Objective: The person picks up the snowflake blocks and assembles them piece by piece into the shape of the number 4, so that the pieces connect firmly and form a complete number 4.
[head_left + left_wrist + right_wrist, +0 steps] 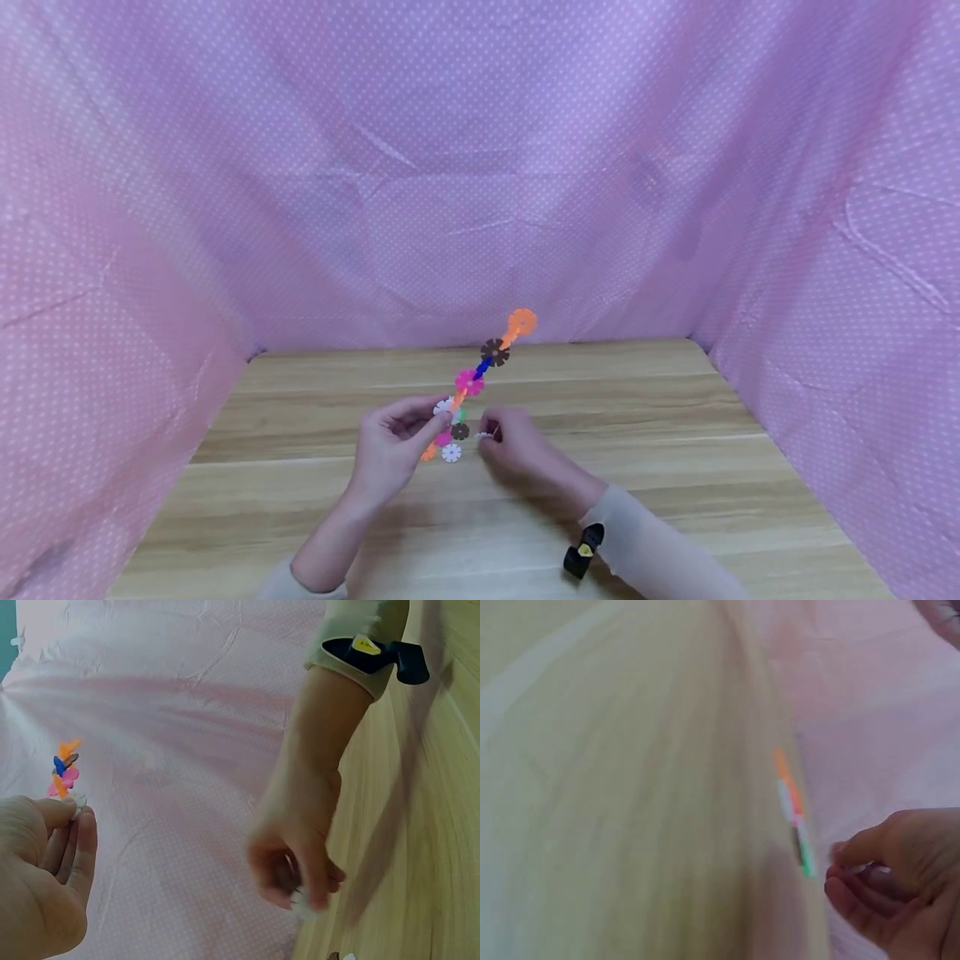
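- My left hand [386, 454]: thumb and fingers clamped on the white end disc [442, 407] of a chain of notched discs [482, 368].
- Chain was up off the table [337, 492], slanting up and away from me, to the right of that hand.
- Order from my grip outward: white end disc, lower orange disc [458, 399], pink disc [469, 382], blue disc [483, 367] nearly edge-on, brown disc [495, 352], middle orange disc [510, 337] edge-on, top orange disc [522, 322] at the far tip.
- My right hand [517, 442]: fingertips together, pinching a single white disc [304, 905], seen best from the left wrist; it was apart from the chain.
- Loose discs lay on the table between my hands, partly behind the left thumb: loose green disc [461, 414], loose brown disc [460, 432], loose pink disc [443, 438], loose white disc [451, 452], loose orange disc [428, 453].
- Couldn't tell which of those touched; right wrist view was blurred.
- Both my forearms had pale sleeves [660, 542]; a black device [577, 563] with a yellow label [585, 550] sat at the right cuff.
- Pink dotted cloth [480, 208] walled the table at the back and both sides.
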The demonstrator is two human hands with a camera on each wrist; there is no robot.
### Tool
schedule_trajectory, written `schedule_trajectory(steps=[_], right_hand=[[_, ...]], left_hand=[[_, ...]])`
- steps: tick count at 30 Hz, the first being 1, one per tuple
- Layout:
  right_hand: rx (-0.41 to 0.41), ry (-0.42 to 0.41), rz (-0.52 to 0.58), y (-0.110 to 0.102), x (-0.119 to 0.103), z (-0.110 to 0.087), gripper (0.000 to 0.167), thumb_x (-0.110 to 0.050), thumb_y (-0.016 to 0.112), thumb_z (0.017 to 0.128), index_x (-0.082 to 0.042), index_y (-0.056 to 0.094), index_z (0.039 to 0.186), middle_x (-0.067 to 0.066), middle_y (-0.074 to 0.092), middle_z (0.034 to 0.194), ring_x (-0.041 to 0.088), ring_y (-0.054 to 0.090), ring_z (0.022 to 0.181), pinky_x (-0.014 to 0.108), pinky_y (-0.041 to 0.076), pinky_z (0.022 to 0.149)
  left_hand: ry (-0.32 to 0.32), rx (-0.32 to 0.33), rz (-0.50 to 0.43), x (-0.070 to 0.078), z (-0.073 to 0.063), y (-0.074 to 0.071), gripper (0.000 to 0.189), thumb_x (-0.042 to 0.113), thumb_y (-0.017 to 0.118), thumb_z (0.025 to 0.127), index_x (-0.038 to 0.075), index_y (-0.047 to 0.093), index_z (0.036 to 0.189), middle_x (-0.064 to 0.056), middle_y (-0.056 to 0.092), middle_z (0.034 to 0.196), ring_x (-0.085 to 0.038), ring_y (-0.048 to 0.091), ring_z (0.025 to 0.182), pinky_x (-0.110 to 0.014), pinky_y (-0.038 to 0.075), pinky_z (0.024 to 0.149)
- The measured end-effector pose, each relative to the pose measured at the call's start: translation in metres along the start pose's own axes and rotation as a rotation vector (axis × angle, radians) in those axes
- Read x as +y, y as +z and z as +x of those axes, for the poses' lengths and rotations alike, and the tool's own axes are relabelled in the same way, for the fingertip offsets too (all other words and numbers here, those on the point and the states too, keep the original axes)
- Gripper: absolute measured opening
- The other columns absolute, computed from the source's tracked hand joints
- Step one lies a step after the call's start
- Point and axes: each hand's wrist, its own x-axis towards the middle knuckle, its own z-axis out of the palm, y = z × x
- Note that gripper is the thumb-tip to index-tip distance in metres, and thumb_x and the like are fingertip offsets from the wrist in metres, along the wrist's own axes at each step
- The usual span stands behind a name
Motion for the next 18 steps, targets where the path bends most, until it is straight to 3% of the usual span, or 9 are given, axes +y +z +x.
schedule_trajectory(steps=[3, 6, 9, 13, 18], right_hand=[[0.126, -0.094, 0.029, -0.016, -0.008, -0.007, 0.004, -0.008, 0.069, 0.101, -0.008, 0.073, 0.101, 0.007, 0.074, 0.091, 0.013, 0.067, 0.079, 0.023, 0.062, 0.069], [0.290, -0.258, 0.012, -0.034, -0.019, -0.014, 0.004, -0.005, 0.075, 0.097, -0.006, 0.076, 0.101, 0.007, 0.078, 0.090, 0.014, 0.073, 0.080, 0.021, 0.066, 0.074], [0.394, -0.403, 0.067, -0.050, -0.031, -0.023, 0.008, 0.000, 0.078, 0.094, -0.005, 0.077, 0.100, 0.008, 0.080, 0.092, 0.019, 0.077, 0.082, 0.026, 0.069, 0.076], [0.457, -0.544, 0.160, -0.063, -0.046, -0.035, 0.017, 0.008, 0.078, 0.091, -0.004, 0.077, 0.101, 0.012, 0.081, 0.097, 0.018, 0.079, 0.086, 0.028, 0.069, 0.078], [0.468, -0.657, 0.208, -0.066, -0.061, -0.045, 0.022, 0.013, 0.079, 0.088, -0.004, 0.077, 0.101, 0.013, 0.081, 0.095, 0.016, 0.080, 0.084, 0.028, 0.069, 0.076]], left_hand=[[0.014, 0.007, 0.013, 0.001, 0.001, 0.002, 0.023, -0.003, 0.081, 0.090, -0.007, 0.077, 0.113, 0.001, 0.081, 0.091, -0.013, 0.079, 0.081, -0.027, 0.069, 0.077], [0.038, 0.019, 0.017, 0.001, 0.003, 0.005, 0.023, -0.003, 0.082, 0.090, -0.006, 0.077, 0.112, -0.004, 0.082, 0.093, -0.013, 0.079, 0.080, -0.028, 0.069, 0.076], [0.059, 0.025, 0.013, 0.000, 0.005, 0.007, 0.022, -0.005, 0.081, 0.089, -0.007, 0.077, 0.110, -0.008, 0.082, 0.095, -0.010, 0.079, 0.080, -0.029, 0.069, 0.076], [0.078, 0.025, 0.007, -0.001, 0.006, 0.010, 0.020, -0.006, 0.080, 0.090, -0.009, 0.077, 0.110, -0.015, 0.082, 0.097, -0.008, 0.078, 0.080, -0.029, 0.069, 0.075], [0.081, 0.025, -0.014, -0.001, 0.005, 0.013, 0.022, -0.008, 0.080, 0.089, -0.010, 0.077, 0.110, 0.000, 0.083, 0.095, -0.006, 0.078, 0.081, -0.027, 0.069, 0.076]])
